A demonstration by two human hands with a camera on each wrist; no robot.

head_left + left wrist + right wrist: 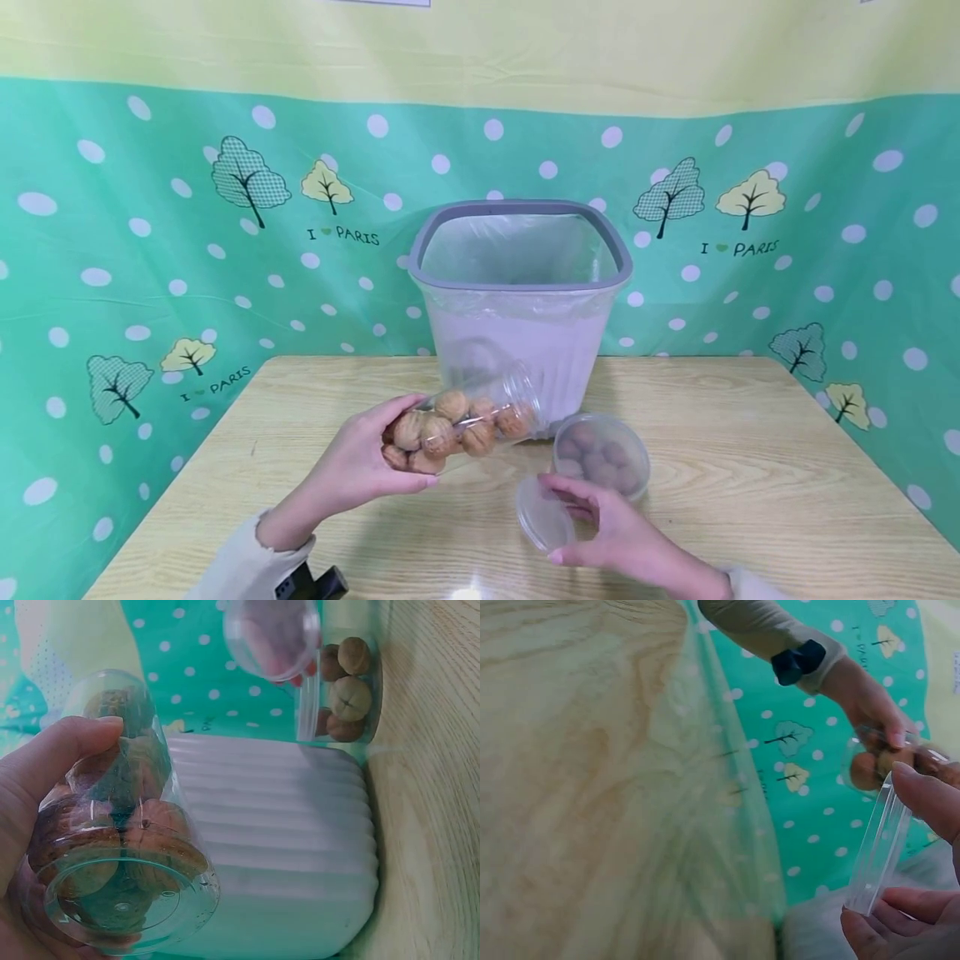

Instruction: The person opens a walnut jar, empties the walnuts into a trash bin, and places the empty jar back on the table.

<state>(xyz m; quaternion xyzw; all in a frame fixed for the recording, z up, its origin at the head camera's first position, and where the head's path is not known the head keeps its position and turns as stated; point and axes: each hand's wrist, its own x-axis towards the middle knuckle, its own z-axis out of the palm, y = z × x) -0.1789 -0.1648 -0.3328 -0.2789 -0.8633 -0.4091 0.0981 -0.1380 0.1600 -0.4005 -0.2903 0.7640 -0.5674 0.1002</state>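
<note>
My left hand [360, 457] grips a clear plastic jar [487, 387] by its base end, fingers and thumb around it. The jar lies tilted nearly on its side with its open mouth toward the right, and several walnuts [438, 435] are inside. In the left wrist view the jar's round bottom [124, 904] faces the camera. A clear round lid [546, 515] is pinched by its edge between the thumb and fingers of my right hand [611, 529]. Just behind that hand stands a second clear jar [637, 467] holding several walnuts, with a translucent cover over its top.
A light-coloured trash bin [517, 342] with a grey rim [521, 287] and a plastic liner stands at the table's back, directly behind the jars. The wooden table [720, 433] ends at a green dotted curtain [337, 292]. A black device is strapped at the left sleeve [247, 554].
</note>
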